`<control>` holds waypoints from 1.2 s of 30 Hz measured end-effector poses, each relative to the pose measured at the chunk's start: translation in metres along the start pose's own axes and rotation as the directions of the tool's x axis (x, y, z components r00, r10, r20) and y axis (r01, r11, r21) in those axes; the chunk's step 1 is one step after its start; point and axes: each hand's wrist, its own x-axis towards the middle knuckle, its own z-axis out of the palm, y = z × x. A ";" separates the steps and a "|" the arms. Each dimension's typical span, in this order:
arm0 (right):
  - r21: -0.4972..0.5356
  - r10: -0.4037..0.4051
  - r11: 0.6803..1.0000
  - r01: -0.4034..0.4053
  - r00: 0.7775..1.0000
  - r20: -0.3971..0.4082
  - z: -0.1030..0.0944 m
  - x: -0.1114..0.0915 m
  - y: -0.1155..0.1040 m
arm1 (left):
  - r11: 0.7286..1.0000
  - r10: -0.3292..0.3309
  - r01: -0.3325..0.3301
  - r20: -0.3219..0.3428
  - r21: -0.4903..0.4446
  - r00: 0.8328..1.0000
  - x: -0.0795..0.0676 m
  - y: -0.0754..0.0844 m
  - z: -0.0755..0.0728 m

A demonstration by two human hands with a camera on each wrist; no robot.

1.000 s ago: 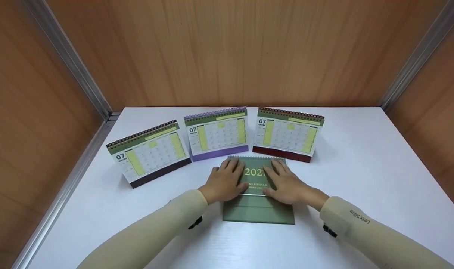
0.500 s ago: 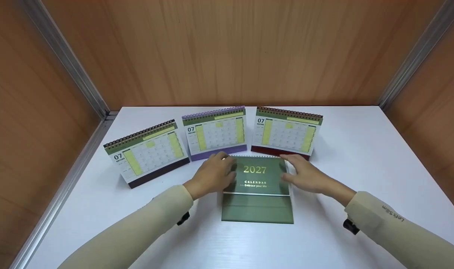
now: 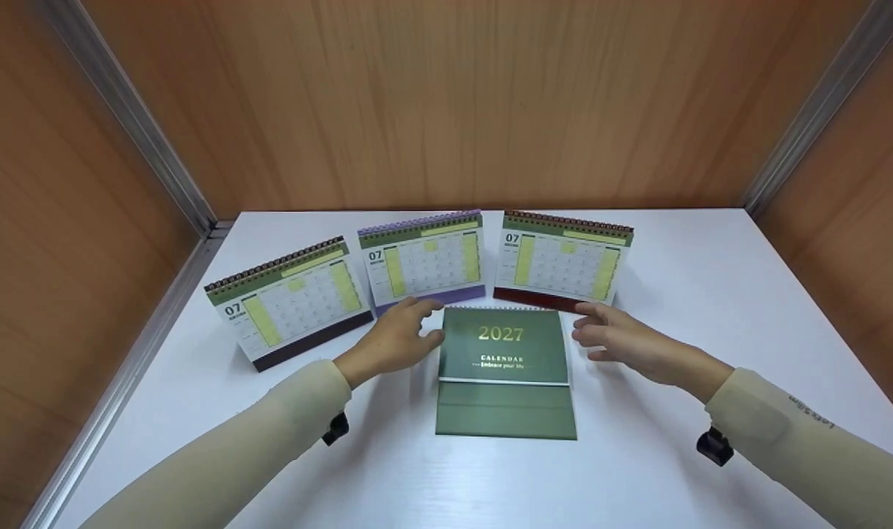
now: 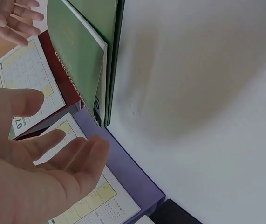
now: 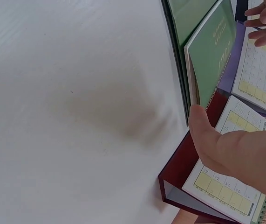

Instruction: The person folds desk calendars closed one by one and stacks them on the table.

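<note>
One green calendar (image 3: 501, 411) lay cover up on the white table (image 3: 747, 353), gold "2027" legible (spiral-bound along its far edge). Left hand (image 3: 389, 342) hung just beside its left edge, near the far corner, thumb and fingers parted, holding nothing; whether a fingertip touched the cover could not be told. Right hand (image 3: 634, 344) was off the right edge, fingers loosely bent, nothing held. Behind, from left, stood a black-based calendar (image 3: 292, 307), a purple-based calendar (image 3: 426, 263) and a red-based calendar (image 3: 562, 258), each sloped and showing page 07.
</note>
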 end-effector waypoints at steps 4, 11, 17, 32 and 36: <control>0.083 0.049 0.995 -0.049 0.999 0.008 -0.002 -0.005 0.003 | 0.996 -0.029 0.029 0.006 -0.083 1.000 -0.001 -0.005 0.000; 0.235 0.125 0.964 -0.127 0.992 0.025 -0.003 -0.007 0.010 | 0.964 -0.129 0.140 0.065 -0.226 0.990 -0.004 -0.009 0.005; 0.366 0.162 0.915 -0.168 0.986 0.049 -0.003 -0.005 0.016 | 0.882 -0.228 0.276 0.167 -0.382 0.959 -0.005 -0.014 0.009; 0.490 0.173 0.849 -0.199 0.980 0.099 0.000 0.000 0.026 | 0.652 -0.276 0.450 0.361 -0.611 0.891 -0.007 -0.022 0.013; 0.488 0.179 0.849 -0.203 0.979 0.096 0.003 0.002 0.025 | 0.627 -0.268 0.469 0.394 -0.621 0.879 -0.006 -0.023 0.015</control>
